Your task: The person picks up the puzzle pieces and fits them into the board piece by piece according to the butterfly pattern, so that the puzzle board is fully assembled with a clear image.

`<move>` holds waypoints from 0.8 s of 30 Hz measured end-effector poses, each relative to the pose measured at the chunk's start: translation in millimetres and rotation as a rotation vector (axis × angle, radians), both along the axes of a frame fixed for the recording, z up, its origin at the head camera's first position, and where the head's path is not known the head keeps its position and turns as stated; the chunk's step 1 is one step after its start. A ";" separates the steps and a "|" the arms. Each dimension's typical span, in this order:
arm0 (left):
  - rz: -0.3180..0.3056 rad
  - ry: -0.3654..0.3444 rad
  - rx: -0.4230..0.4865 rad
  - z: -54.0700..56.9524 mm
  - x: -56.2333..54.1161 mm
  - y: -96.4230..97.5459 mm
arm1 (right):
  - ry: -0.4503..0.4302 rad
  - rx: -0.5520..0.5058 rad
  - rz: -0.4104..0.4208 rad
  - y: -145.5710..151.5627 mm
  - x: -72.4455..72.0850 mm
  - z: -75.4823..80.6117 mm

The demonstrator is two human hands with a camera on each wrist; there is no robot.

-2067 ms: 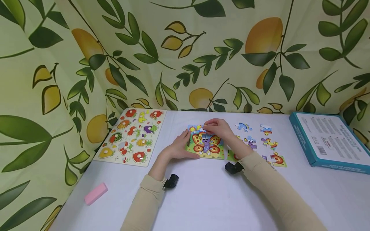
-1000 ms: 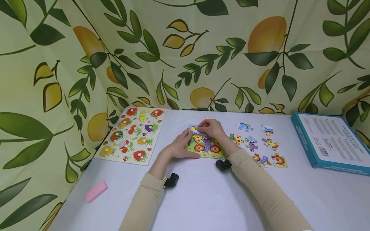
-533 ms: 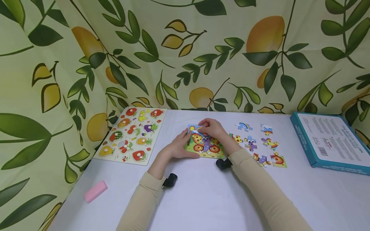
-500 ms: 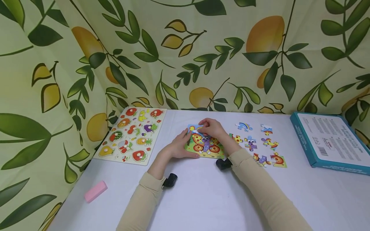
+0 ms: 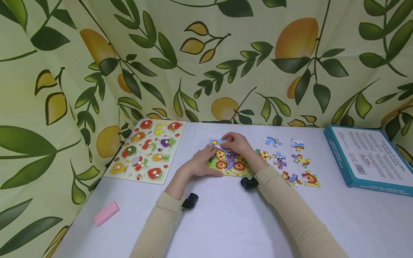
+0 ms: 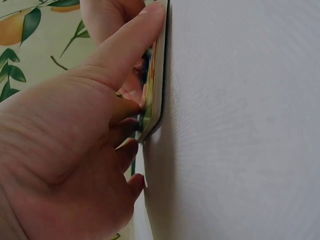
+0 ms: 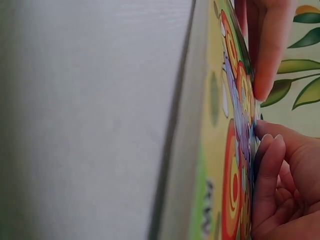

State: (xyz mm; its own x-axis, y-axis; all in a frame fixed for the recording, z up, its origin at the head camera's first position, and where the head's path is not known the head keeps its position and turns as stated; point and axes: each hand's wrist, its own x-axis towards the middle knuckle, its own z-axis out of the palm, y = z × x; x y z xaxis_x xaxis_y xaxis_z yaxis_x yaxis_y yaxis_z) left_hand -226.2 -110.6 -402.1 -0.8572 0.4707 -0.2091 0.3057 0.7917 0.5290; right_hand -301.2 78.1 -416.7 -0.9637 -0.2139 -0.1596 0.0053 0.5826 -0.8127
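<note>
A square butterfly jigsaw board (image 5: 239,172) lies flat at the middle of the table, with a sun and rainbow along its far edge. My left hand (image 5: 201,163) is spread round its left side, the thumb along the front edge and the index fingertip on the picture's far left part. In the left wrist view, the thumb (image 6: 127,47) lies straight against the board's edge. My right hand (image 5: 239,144) has its fingers curled and its fingertips pinching a puzzle piece (image 5: 222,144) at the board's far side; the hand mostly hides that piece.
Several loose jigsaw pieces (image 5: 279,160) lie right of the board, some partly behind the right forearm. A fruit knob puzzle (image 5: 151,152) lies at the left back. A pink block (image 5: 107,213) rests at the front left, a teal box (image 5: 371,157) at the right.
My right hand has shifted left along the board's far side and stayed there for the last second. The left index finger has moved inward onto the picture's far left part.
</note>
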 end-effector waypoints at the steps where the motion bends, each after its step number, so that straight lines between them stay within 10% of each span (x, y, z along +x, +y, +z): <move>1: -0.009 -0.001 -0.009 0.0 -0.3 0.1 | 0.004 0.004 0.002 0.2 0.1 0.0; 13: -0.006 -0.013 -0.020 -1.5 -0.4 0.9 | -0.002 -0.199 0.001 34.3 8.8 12.6; 24: -0.016 -0.024 0.009 -4.3 -1.2 -0.7 | 0.132 0.134 -0.124 149.8 19.9 26.3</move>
State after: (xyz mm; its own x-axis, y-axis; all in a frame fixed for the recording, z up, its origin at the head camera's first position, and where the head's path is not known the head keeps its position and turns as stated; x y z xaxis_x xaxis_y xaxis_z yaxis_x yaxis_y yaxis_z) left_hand -227.3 -111.4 -406.4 -0.8444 0.4861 -0.2251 0.3054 0.7822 0.5431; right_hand -281.2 227.9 -390.4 -0.9958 -0.0775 -0.0491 -0.0176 0.6868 -0.7266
